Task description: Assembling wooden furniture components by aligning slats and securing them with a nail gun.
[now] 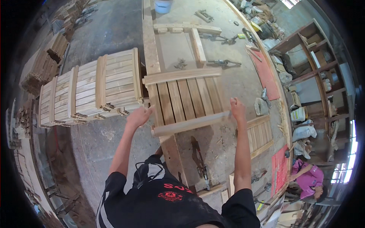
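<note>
A slatted wooden panel (pixel 186 97) lies on the grey workbench (pixel 243 81), made of several upright slats with a crossbar along its far end. A loose wooden batten (pixel 190 123) lies across the near end of the slats. My left hand (pixel 138 116) rests by the panel's left edge near the batten's left end, fingers spread. My right hand (pixel 237 108) is at the batten's right end, touching it; its grip is unclear.
Stacks of finished slatted panels (pixel 91 89) stand to the left. A nail gun (pixel 199 159) lies near me. Clamps (pixel 224 62), a wooden frame (pixel 190 32) and a bucket (pixel 163 5) sit further off. A smaller panel (pixel 260 135) is right; a person in pink (pixel 308 176) sits below.
</note>
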`<action>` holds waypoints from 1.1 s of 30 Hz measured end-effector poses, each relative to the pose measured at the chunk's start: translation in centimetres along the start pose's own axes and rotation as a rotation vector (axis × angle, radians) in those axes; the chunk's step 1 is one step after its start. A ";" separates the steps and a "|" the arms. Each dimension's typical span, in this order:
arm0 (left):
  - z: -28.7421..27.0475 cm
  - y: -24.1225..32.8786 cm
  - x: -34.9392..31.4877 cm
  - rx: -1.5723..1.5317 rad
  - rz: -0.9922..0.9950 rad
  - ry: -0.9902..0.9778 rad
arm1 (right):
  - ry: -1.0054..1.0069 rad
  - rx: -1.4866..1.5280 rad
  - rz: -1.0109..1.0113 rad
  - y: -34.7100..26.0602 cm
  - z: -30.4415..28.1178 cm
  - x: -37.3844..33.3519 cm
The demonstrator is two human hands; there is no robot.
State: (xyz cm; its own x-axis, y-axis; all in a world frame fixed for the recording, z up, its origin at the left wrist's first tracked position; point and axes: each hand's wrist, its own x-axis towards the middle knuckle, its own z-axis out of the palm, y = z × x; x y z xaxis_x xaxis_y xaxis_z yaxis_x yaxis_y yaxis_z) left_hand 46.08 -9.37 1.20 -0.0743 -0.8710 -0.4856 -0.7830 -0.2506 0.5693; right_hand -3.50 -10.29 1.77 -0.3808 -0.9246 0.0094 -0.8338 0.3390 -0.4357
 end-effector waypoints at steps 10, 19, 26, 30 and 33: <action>7.1 -1.5 -5.3 0.200 0.176 0.098 | -0.209 -0.175 -0.328 3.4 0.8 -3.9; 7.1 -3.4 -2.7 0.117 0.274 0.066 | -0.276 -0.190 -0.351 3.2 1.2 -1.7; 8.0 -3.5 -2.5 -0.097 0.297 0.136 | -0.268 -0.148 -0.354 3.8 0.5 -1.2; 7.5 -4.1 -2.3 -0.002 0.290 0.153 | -0.304 -0.125 -0.306 2.9 0.9 -0.7; 6.1 -1.4 -2.7 0.241 0.252 0.084 | -0.297 -0.094 -0.261 3.9 0.8 -0.5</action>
State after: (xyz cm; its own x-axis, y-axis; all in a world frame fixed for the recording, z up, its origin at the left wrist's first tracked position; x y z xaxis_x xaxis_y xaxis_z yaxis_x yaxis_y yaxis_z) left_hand 43.64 -4.12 -2.36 -0.2401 -0.9270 -0.2883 -0.8705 0.0741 0.4866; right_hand -6.25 -8.60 -0.67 -0.0308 -0.9871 -0.1570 -0.9253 0.0876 -0.3690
